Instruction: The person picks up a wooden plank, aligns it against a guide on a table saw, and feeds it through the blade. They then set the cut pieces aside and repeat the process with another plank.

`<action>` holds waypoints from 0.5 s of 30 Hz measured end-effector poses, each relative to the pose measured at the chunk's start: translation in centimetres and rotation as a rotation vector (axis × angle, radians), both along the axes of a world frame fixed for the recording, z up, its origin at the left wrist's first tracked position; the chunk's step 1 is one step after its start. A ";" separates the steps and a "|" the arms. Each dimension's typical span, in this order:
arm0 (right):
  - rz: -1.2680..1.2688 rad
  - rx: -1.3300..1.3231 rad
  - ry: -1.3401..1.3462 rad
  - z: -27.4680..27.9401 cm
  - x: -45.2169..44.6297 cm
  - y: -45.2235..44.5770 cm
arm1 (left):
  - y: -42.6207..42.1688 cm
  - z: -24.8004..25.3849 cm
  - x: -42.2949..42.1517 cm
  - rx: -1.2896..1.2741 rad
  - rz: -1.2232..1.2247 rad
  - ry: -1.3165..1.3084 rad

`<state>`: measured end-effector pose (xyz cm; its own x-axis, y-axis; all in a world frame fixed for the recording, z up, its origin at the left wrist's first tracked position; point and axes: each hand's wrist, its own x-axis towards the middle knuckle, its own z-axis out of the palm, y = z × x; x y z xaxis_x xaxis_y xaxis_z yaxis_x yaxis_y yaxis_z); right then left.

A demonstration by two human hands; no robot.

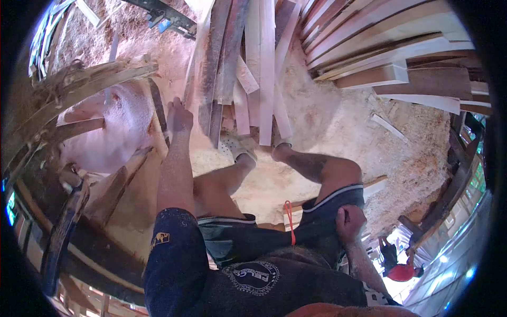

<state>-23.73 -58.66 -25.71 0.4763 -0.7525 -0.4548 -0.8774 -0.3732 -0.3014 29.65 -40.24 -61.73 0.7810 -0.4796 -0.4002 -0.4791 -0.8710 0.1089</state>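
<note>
My left hand (180, 117) reaches forward at the left of the view, its fingers closed at the lower end of a thin wooden strip (190, 76). The strip lies beside several long planks (266, 68) that run away from my feet, some with dark bark and some pale. On my thigh, over the dark shorts (330, 227), rests my right hand (350, 223), curled into a fist with nothing seen in it. An orange-red cord (289, 222) hangs at my waist.
Stacked boards (391, 53) fill the upper right. Sawdust (338, 121) covers the ground around my feet. Rough timbers (79, 92) stand at the left, and a dark metal bar (166, 17) lies at the top. Another person (400, 270) is at the lower right.
</note>
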 end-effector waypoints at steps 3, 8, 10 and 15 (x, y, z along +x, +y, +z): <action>0.001 0.056 -0.012 2.0 0.6 0.0 | 4.8 -3.5 -0.3 -0.086 0.079 0.051; 0.117 0.179 -0.021 5.1 2.6 -0.1 | 0.6 16.6 -3.2 -0.003 -0.061 0.004; 0.123 0.305 -0.031 7.0 4.2 -0.7 | -1.1 27.7 -5.1 0.030 0.030 0.031; 0.509 -0.011 -0.275 14.2 9.8 -4.2 | 1.2 44.4 -11.2 -0.244 -0.144 -0.162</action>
<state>-13.89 -62.90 -11.50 0.8792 -0.4015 -0.2567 -0.4765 -0.7319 -0.4872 18.41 -39.05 -17.29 0.7423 -0.6562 -0.1358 -0.6234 -0.7506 0.2189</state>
